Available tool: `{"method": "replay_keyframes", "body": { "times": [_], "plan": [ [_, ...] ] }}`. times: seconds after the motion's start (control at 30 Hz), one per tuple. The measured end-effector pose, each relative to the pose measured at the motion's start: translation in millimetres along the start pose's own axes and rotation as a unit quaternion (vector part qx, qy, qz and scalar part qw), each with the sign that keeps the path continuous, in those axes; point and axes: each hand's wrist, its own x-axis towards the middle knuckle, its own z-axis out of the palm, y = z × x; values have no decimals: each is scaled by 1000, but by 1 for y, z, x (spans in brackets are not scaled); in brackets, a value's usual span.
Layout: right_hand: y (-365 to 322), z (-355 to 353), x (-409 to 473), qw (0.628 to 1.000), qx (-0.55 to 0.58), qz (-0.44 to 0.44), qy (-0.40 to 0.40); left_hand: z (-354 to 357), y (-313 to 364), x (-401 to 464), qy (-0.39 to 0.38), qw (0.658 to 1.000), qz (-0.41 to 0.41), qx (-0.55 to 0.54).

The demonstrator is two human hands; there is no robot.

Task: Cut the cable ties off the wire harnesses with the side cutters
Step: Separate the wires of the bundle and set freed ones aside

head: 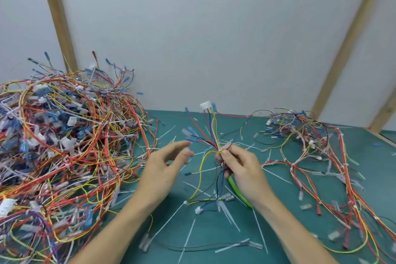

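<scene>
My right hand (240, 169) pinches a small wire harness (211, 130) at its bundled middle and holds it upright above the green mat; a white connector (205, 105) and blue terminals top it. A green handle of the side cutters (237, 191) shows beneath the same hand's palm; the jaws are hidden. My left hand (166, 167) hovers just left of the harness with fingers loosely spread, touching nothing. Several cut white cable ties (227, 212) lie on the mat below.
A tall tangled pile of harnesses (64, 139) fills the left side. A flatter spread of harnesses (317, 156) lies on the right. The green mat (214, 240) meets a white wall with wooden battens (57, 17) behind.
</scene>
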Motion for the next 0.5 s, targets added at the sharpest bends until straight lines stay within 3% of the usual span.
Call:
{"method": "replay_keyframes", "body": {
  "times": [0.17, 0.23, 0.37, 0.5],
  "plan": [
    [2, 8, -2, 999, -5, -31, 31, 8, 1, -3, 62, 982, -131, -119],
    [2, 10, -3, 998, -6, -41, 52, 6, 1, -3, 60, 986, -124, -91],
    [-1, 11, -5, 998, 8, -43, 55, 13, 5, -11, -101, 989, -60, -85],
    [-6, 15, -10, 998, -34, -31, 31, 23, 6, -14, -70, 989, -76, -109]
  ]
}}
